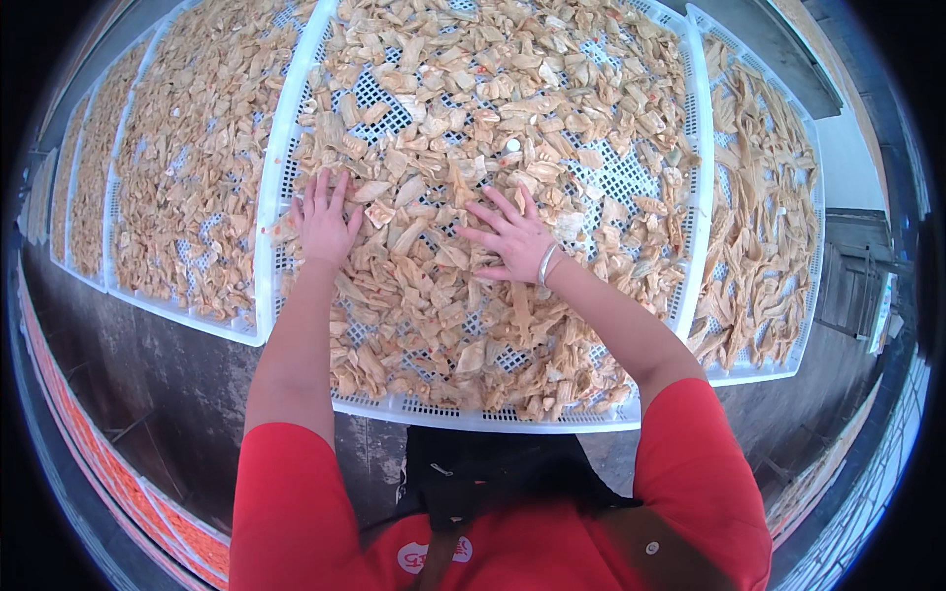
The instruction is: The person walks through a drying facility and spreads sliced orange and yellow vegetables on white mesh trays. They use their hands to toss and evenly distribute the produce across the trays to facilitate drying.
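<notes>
Tan, wrinkled dried slices (394, 236) lie scattered over a white plastic mesh tray (621, 177) in front of me. My left hand (327, 219) rests on the slices by the tray's left side, fingers stretched forward. Near the middle of the tray, my right hand (512, 239) lies on more slices with its fingers spread. A silver bangle (548, 264) circles the right wrist. Neither hand is closed round a slice. Bare mesh shows through in patches, and a small white round piece (512, 145) sits beyond my right hand.
More white trays of tan slices (187, 167) line up on the left. At the right stands another tray (788, 369) with longer strips (754, 207). Dark floor (177, 374) shows below the trays. An orange-red band (138, 483) curves along the lower left.
</notes>
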`<state>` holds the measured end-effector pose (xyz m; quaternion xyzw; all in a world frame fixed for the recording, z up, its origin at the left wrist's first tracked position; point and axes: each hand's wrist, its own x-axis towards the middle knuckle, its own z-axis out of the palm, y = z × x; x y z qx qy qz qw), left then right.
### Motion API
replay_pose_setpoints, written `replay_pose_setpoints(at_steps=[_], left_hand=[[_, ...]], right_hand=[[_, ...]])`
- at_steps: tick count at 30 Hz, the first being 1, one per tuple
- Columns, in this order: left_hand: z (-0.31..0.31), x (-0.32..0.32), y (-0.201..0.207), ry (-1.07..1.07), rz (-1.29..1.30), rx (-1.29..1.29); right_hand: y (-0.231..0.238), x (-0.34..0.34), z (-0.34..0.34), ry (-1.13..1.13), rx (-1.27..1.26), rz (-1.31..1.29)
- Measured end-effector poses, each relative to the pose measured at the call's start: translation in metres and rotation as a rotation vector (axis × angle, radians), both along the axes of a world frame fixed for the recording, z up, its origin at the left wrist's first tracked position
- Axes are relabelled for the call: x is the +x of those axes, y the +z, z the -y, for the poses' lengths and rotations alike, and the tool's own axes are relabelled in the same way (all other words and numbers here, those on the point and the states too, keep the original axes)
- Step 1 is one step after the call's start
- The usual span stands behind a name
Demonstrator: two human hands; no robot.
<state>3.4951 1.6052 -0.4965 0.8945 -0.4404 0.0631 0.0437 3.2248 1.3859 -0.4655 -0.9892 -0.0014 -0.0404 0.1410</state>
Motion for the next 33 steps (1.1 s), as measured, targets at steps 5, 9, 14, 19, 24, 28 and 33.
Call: replay_pose_setpoints(at_steps=[5, 9, 14, 19, 24, 28, 33], left_hand=[[-0.008, 0.011, -0.012, -0.049, -0.06, -0.102], [-0.005, 0.014, -0.008, -0.07, -0.036, -0.122], [-0.004, 0.016, -0.009, -0.054, -0.049, -0.083], [0.0, 0.018, -0.005, -0.041, -0.07, -0.06], [0.006, 0.015, -0.002, -0.046, -0.098, -0.016], [0.0, 0.019, -0.004, -0.035, -0.098, 0.019], [0.002, 0.017, -0.006, -0.028, -0.132, 0.031]], right_hand=[[-0.02, 0.105, 0.096, -0.453, -0.274, -0.148], [-0.021, 0.075, 0.167, -0.904, -0.202, -0.163], [-0.022, 0.033, 0.111, -1.042, -0.006, -0.043], [0.01, 0.104, 0.061, -0.534, -0.06, -0.04], [-0.022, 0.19, 0.123, -0.071, -0.099, 0.131], [-0.021, 0.211, 0.232, -0.497, -0.365, -0.057], [-0.009, 0.13, 0.351, -1.164, -0.138, -0.159]])
